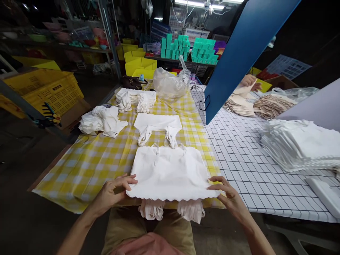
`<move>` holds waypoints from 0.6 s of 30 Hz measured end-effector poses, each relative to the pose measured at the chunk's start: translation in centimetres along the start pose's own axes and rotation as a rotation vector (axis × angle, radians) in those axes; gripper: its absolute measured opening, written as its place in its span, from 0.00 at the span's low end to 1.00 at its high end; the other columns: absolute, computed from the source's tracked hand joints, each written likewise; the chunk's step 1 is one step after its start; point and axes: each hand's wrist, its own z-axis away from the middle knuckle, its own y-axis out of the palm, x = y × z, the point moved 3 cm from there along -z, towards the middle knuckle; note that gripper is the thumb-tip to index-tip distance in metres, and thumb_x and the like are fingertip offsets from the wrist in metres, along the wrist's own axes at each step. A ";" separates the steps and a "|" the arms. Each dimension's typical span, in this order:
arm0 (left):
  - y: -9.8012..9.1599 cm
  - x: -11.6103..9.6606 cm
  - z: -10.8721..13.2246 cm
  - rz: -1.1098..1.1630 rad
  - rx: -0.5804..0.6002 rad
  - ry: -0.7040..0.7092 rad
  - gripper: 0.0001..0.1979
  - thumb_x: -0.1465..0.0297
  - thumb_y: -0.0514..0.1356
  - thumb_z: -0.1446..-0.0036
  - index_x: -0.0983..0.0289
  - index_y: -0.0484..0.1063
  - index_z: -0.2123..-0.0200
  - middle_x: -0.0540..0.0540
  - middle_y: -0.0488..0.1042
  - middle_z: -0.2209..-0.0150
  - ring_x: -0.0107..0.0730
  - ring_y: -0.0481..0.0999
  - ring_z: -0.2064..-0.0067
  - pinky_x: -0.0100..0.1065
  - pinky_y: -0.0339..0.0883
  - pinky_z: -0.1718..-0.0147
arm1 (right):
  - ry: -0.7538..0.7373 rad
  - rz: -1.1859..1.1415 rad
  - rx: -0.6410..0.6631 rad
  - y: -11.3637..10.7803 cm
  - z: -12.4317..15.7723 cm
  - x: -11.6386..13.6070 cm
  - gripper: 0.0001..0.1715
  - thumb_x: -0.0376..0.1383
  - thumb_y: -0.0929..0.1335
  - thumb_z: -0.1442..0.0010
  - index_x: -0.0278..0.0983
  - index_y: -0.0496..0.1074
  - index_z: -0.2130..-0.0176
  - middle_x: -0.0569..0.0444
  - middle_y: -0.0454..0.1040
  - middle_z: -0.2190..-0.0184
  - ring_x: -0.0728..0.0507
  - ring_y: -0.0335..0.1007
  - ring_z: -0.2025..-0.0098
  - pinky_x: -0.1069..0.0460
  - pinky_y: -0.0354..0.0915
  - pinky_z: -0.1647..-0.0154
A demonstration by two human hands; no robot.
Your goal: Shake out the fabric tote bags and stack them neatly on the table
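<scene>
A white cloth bag (170, 171) with a scalloped near edge lies flat on the yellow checked tablecloth (92, 163). My left hand (113, 194) pinches its near left corner, fingers curled on the cloth. My right hand (227, 194) holds the near right corner the same way. Two bunches of white straps (170, 209) hang below the bag over the table's edge. Behind it lies another white bag (158, 127) with its handles pointing toward me.
Crumpled white bags (102, 120) lie at the left, folded ones (135, 99) and a clear plastic sack (171, 83) further back. A tall stack of white bags (300, 143) sits on the grid-patterned sheet (239, 156) at right. A blue board (239, 53) leans overhead. Another person's hand (249, 81) works beyond it.
</scene>
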 end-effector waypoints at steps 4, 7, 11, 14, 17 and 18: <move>-1.2 -1.8 -2.0 0.243 -0.089 -0.030 0.08 0.66 0.63 0.54 0.62 0.68 0.75 0.56 0.78 0.62 0.42 0.73 0.51 0.41 0.65 0.52 | -0.068 -0.031 -0.047 -1.2 -2.5 2.3 0.14 0.49 0.68 0.49 0.42 0.76 0.71 0.48 0.67 0.57 0.38 0.62 0.50 0.46 0.63 0.52; -2.5 -3.4 -4.7 0.303 -0.156 -0.036 0.11 0.63 0.63 0.54 0.63 0.66 0.74 0.55 0.78 0.64 0.40 0.75 0.56 0.37 0.67 0.57 | -0.124 -0.067 -0.089 -1.6 -5.6 4.5 0.13 0.47 0.68 0.48 0.41 0.75 0.71 0.48 0.68 0.58 0.39 0.63 0.52 0.49 0.65 0.58; -4.9 -5.2 -8.9 0.307 -0.381 0.040 0.15 0.61 0.64 0.58 0.63 0.63 0.74 0.50 0.74 0.75 0.30 0.73 0.70 0.28 0.65 0.69 | -0.201 -0.134 -0.187 -1.5 -10.2 7.3 0.14 0.46 0.66 0.45 0.39 0.73 0.68 0.49 0.70 0.61 0.42 0.65 0.58 0.52 0.64 0.65; -6.8 -6.4 -11.2 0.360 -0.533 0.123 0.17 0.60 0.63 0.58 0.63 0.61 0.71 0.46 0.70 0.77 0.25 0.69 0.74 0.25 0.62 0.73 | -0.245 -0.189 -0.264 -1.4 -13.1 9.1 0.15 0.46 0.64 0.43 0.38 0.72 0.64 0.50 0.71 0.65 0.43 0.66 0.62 0.52 0.64 0.65; -8.1 -6.8 -12.8 0.395 -0.577 0.167 0.19 0.58 0.62 0.56 0.62 0.60 0.67 0.47 0.72 0.74 0.25 0.70 0.73 0.25 0.63 0.71 | -0.271 -0.230 -0.306 -1.0 -15.4 10.2 0.18 0.47 0.63 0.42 0.38 0.71 0.61 0.50 0.73 0.66 0.42 0.66 0.62 0.51 0.64 0.64; -8.4 -6.7 -13.3 0.394 -0.582 0.169 0.19 0.57 0.61 0.56 0.62 0.60 0.66 0.47 0.72 0.74 0.26 0.70 0.72 0.26 0.63 0.71 | -0.266 -0.236 -0.308 -0.8 -16.0 10.3 0.18 0.48 0.62 0.43 0.38 0.71 0.61 0.50 0.73 0.66 0.42 0.67 0.62 0.51 0.64 0.64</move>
